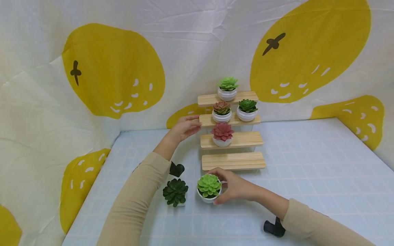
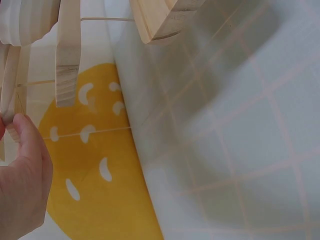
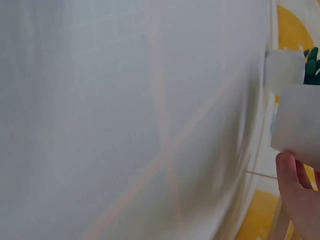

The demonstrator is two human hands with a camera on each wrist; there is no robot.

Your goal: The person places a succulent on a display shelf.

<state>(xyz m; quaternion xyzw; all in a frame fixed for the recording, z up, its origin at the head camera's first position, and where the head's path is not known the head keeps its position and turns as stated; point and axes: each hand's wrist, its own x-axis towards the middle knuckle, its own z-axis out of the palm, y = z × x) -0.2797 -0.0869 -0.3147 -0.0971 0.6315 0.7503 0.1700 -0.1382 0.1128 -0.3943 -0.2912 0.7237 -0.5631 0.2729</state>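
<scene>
My right hand (image 1: 232,186) grips a white pot with a bright green succulent (image 1: 209,186) in front of the stepped wooden plant stand (image 1: 234,161). The right wrist view shows that white pot (image 3: 300,120) with fingers of my right hand (image 3: 300,195) against it. Whether its base touches the table is unclear. My left hand (image 1: 186,128) pinches the left end of the stand's second board from the top. In the left wrist view, the left hand's (image 2: 27,175) fingertips are at the board's end. A dark green succulent (image 1: 175,192) in a white pot stands left of the held one.
On the stand are a light green succulent (image 1: 227,84) at the top, a reddish-green one (image 1: 221,108) and a dark green one (image 1: 247,106) below, then a pink one (image 1: 222,132). Black wrist devices (image 1: 275,228) hang at both sleeves. A lemon-printed cloth (image 1: 191,61) backs the table.
</scene>
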